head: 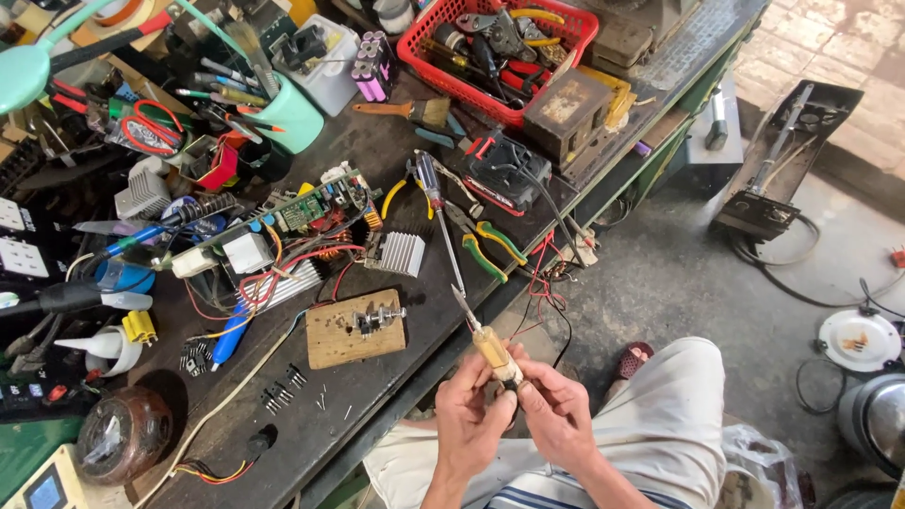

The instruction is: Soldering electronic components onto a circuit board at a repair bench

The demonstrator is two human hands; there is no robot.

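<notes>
Both my hands hold a screwdriver [487, 345] with a clear amber handle just off the front edge of the workbench [396, 160]. My left hand [468, 412] wraps the lower part of the handle. My right hand [556, 407] pinches the handle's butt end, where a small dark part sits. The metal tip points up and left, towards a wooden block [332, 342] carrying a metal fitting. A circuit board [316, 207] with red and yellow wires and a ribbed heat sink [397, 253] lie further back on the bench.
Green-handled pliers [488, 247], a second long screwdriver [436, 203], a black fan [507, 170], a red basket of tools [500, 42], a green cup of pens [287, 111] and a blue soldering iron [151, 234] crowd the bench. Concrete floor with cables, a plate [860, 339] and a pot lies right.
</notes>
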